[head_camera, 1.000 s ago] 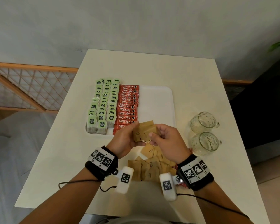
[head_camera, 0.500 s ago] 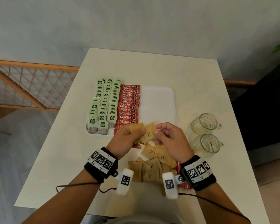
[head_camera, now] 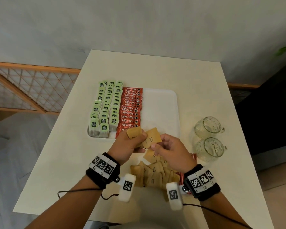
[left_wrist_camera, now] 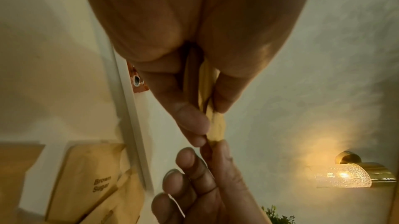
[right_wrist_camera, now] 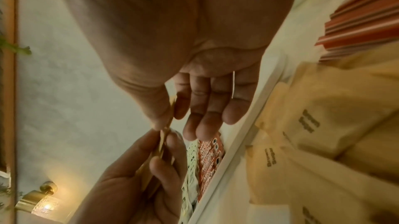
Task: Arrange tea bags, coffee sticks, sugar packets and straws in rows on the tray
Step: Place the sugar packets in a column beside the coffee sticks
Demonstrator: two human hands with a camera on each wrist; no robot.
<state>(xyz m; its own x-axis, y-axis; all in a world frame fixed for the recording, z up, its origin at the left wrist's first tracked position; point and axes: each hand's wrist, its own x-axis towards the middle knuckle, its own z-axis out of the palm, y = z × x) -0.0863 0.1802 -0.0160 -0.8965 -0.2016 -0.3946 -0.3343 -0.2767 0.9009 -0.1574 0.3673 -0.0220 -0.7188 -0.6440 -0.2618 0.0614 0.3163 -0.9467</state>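
Note:
Just above the near edge of the white tray (head_camera: 161, 106), my left hand (head_camera: 143, 138) pinches a few brown sugar packets (head_camera: 133, 133), which appear edge-on between thumb and fingers in the left wrist view (left_wrist_camera: 208, 101). My right hand (head_camera: 155, 144) pinches the lower corner of one packet (head_camera: 153, 137) fanned out to the right; its other fingers (right_wrist_camera: 213, 106) stay loosely extended. Green tea bags (head_camera: 106, 109) and red coffee sticks (head_camera: 130, 111) lie in rows on the tray's left half. A loose pile of sugar packets (head_camera: 155, 175) lies on the table under my wrists.
Two glass mugs (head_camera: 207, 125) (head_camera: 210, 148) lie on their sides right of the tray. Red striped straws (right_wrist_camera: 364, 16) lie under my right wrist beside the pile. The table's left edge drops to a wooden lattice rail (head_camera: 31, 90). A wall lamp (left_wrist_camera: 345, 174) glows.
The packets in my hands have fanned apart, and my right hand has drawn one out to the right. Both hands have shifted slightly towards the tray.

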